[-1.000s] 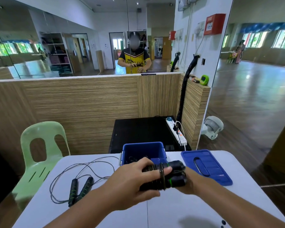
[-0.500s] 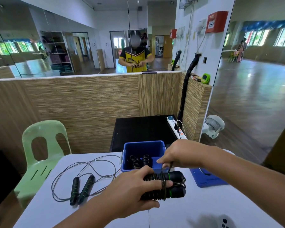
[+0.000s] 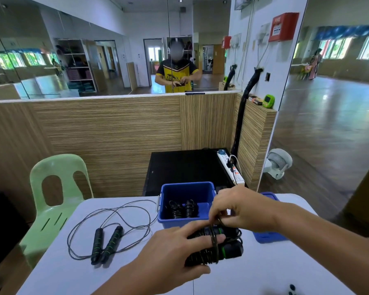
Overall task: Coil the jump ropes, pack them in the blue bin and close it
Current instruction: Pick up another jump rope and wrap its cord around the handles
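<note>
Left hand (image 3: 170, 258) wraps around the coiled jump rope (image 3: 217, 248) just above the white table (image 3: 264, 271), fingers clamped over the handles. The long axis of the bundle runs left to right, handle ends pointing right. Right hand (image 3: 241, 209) pinches a loop of cord at the top of the bundle. Behind sits the blue bin (image 3: 186, 220), open, one coiled rope inside. The blue lid (image 3: 266, 237) lies to the right. A loose jump rope (image 3: 107, 243) sprawls left, handles side by side, pointing away and slightly right.
</note>
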`<move>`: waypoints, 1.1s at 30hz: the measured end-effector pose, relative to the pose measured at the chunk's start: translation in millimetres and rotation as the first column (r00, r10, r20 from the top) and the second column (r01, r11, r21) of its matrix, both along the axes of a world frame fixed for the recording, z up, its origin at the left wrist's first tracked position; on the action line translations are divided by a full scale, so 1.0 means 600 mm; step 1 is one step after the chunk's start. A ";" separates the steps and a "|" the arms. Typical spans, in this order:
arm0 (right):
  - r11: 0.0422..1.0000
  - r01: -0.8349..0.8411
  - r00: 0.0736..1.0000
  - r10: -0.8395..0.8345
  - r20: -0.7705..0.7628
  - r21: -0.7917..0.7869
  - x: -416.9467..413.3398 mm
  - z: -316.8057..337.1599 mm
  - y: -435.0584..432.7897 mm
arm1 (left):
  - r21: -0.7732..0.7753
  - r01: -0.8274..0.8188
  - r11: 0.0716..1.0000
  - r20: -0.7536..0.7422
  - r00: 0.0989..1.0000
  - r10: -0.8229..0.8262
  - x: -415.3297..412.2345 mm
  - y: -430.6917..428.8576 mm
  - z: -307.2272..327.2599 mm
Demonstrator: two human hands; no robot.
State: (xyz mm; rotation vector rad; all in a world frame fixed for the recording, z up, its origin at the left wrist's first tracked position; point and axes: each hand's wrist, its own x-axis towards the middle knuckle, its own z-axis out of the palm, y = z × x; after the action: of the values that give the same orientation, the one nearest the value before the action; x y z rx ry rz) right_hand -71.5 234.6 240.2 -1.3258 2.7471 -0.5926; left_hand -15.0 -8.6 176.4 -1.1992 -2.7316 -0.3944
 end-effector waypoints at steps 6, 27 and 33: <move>0.994 0.011 1.000 -0.011 -0.008 0.111 0.012 0.002 -0.005 | 0.026 -0.026 0.999 0.004 1.000 0.026 -0.002 -0.001 -0.010; 0.863 0.503 0.864 -0.498 0.076 -0.051 0.058 -0.065 -0.067 | -0.130 -0.300 0.945 -0.055 0.954 0.295 -0.009 -0.002 -0.046; 0.829 0.558 0.825 -0.558 0.083 0.034 0.067 -0.061 -0.088 | -0.172 -0.269 0.948 -0.052 0.963 0.264 -0.012 0.007 -0.046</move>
State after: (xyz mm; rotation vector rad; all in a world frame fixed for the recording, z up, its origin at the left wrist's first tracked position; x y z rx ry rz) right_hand -31.0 182.1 203.6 -0.4416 3.0405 -0.6352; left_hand -22.1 -4.3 148.5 -0.8400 -2.9003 -0.1023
